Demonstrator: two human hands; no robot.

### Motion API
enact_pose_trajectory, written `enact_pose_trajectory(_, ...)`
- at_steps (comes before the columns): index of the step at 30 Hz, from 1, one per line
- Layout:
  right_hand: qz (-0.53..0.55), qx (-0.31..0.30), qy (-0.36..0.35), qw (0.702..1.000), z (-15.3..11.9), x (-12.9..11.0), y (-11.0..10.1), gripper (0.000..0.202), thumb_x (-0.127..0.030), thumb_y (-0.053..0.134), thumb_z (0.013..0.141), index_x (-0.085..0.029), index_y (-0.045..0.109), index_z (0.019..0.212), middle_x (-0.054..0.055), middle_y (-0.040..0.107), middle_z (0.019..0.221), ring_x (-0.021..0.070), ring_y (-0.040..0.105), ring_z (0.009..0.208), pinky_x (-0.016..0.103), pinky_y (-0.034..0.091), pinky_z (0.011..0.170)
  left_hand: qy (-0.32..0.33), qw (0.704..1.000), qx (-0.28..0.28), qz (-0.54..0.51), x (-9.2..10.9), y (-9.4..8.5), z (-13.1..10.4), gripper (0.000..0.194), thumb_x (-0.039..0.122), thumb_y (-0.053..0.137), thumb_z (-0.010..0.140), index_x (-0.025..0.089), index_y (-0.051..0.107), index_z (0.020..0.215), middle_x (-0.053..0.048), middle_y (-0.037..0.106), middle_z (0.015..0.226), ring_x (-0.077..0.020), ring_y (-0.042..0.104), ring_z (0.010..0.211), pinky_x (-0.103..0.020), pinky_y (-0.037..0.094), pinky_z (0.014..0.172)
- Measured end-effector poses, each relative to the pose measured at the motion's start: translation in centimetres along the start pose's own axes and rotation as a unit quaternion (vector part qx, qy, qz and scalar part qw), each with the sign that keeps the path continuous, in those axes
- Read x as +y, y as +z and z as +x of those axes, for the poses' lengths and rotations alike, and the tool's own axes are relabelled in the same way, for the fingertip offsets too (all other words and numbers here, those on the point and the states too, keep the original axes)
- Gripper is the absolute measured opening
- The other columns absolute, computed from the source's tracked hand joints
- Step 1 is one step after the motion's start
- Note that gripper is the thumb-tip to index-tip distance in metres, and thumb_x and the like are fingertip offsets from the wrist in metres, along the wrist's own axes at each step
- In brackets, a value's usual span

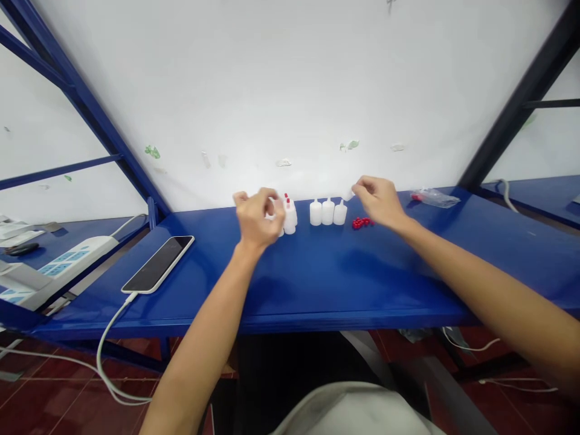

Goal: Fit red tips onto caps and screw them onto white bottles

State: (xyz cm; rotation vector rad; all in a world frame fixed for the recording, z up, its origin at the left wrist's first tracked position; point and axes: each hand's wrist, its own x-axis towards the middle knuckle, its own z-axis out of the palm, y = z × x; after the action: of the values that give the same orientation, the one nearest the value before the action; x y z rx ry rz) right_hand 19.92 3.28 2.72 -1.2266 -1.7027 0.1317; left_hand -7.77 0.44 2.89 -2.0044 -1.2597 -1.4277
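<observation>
My left hand (257, 219) is beside a group of small white squeeze bottles (290, 219) with red tips. Its thumb and fingers are curved and apart, and they hide some of these bottles. To the right, several white squeeze bottles (327, 212) without red tips stand upright in a row. My right hand (377, 198) is raised past the row's right end, fingers pinched on a white squeeze bottle (348, 194), which is blurred and partly covered. Small red caps (361, 223) lie in a loose pile on the blue table (308, 272), below that hand.
A clear plastic bag (435, 197) with something red inside lies at the back right. At the left lies a phone (158, 264) with a white cable (109, 332) running off the table edge. A white power strip (67, 263) sits farther left. The white wall (290, 90) rises behind.
</observation>
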Motion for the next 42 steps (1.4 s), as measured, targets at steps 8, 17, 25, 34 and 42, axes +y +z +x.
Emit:
enact_pose_trajectory(8, -0.136, -0.078, 0.021, 0.987, 1.4, 2.4, 1.2, 0.024, -0.033, 0.047, 0.083, -0.019, 0.060, 0.068, 0.005, 0.062, 0.064, 0.0189, 0.052, 0.063, 0.031, 0.034, 0.061, -0.080, 0.986, -0.135, 0.058, -5.3, -2.5, -0.4, 0.022, 0.041, 0.055, 0.085, 0.020, 0.061, 0.079, -0.002, 0.064, 0.074, -0.0172, 0.054, 0.065, -0.030, 0.037, 0.064)
enact_pose_trajectory(17, -0.137, -0.083, 0.016, 0.987, 1.1, 2.7, 1.1, 0.030, -0.040, 0.046, 0.088, -0.019, 0.064, 0.078, 0.005, 0.065, 0.070, 0.0191, 0.054, 0.065, 0.031, 0.035, 0.062, -0.060, 0.979, -0.187, 0.047, -5.1, -2.0, -0.9, 0.022, 0.037, 0.052, 0.087, 0.020, 0.060, 0.075, -0.003, 0.065, 0.075, -0.0174, 0.054, 0.066, -0.030, 0.037, 0.064)
enact_pose_trajectory(25, -0.201, -0.082, 0.068, 0.974, 1.0, 2.3, 1.6, 0.029, -0.043, 0.046, 0.089, -0.021, 0.064, 0.090, 0.009, 0.068, 0.079, 0.0239, 0.055, 0.073, 0.031, 0.031, 0.059, 0.006, 0.977, -0.194, -0.085, -3.3, -0.7, -1.9, 0.023, 0.033, 0.053, 0.087, 0.018, 0.052, 0.069, 0.000, 0.055, 0.067, -0.0132, 0.047, 0.061, -0.028, 0.038, 0.064)
enact_pose_trajectory(34, -0.200, -0.082, 0.032, 0.976, 1.0, 2.2, 1.9, 0.026, -0.039, 0.045, 0.091, -0.021, 0.065, 0.091, 0.007, 0.069, 0.079, 0.0220, 0.057, 0.072, 0.030, 0.031, 0.059, -0.143, 0.797, -0.376, -0.450, 1.4, 2.5, -3.7, 0.039, 0.052, 0.048, 0.095, 0.015, 0.056, 0.086, -0.005, 0.065, 0.079, -0.0158, 0.062, 0.075, -0.030, 0.050, 0.075)
enact_pose_trajectory(42, -0.183, -0.064, 0.027, 0.981, 1.0, 2.4, 1.9, 0.027, -0.041, 0.048, 0.091, -0.021, 0.064, 0.086, 0.005, 0.067, 0.073, 0.0205, 0.055, 0.068, 0.030, 0.030, 0.059, -0.192, 0.751, -0.387, -0.499, 2.0, 3.7, -4.3, 0.030, 0.043, 0.055, 0.088, 0.015, 0.052, 0.076, 0.002, 0.050, 0.066, -0.0090, 0.048, 0.058, -0.023, 0.042, 0.060)
